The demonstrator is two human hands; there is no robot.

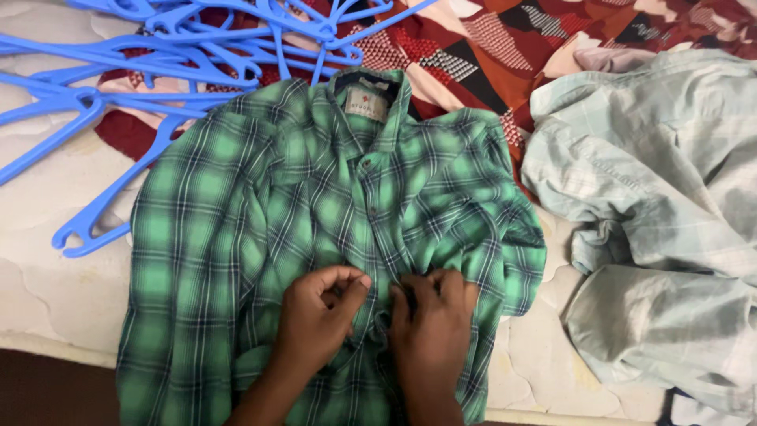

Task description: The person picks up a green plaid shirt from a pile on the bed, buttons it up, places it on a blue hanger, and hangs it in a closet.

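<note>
A home bedroom: a quilted white mattress [47,260] serves as the work surface, with a patterned red bedsheet [505,47], loose blue plastic hangers [158,55] and crumpled shirts [654,197] lying on it.

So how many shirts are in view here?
2. A green plaid shirt lies in the middle under both hands; a pale blue shirt lies crumpled on the right. More may be hidden past the frame edge.
</note>
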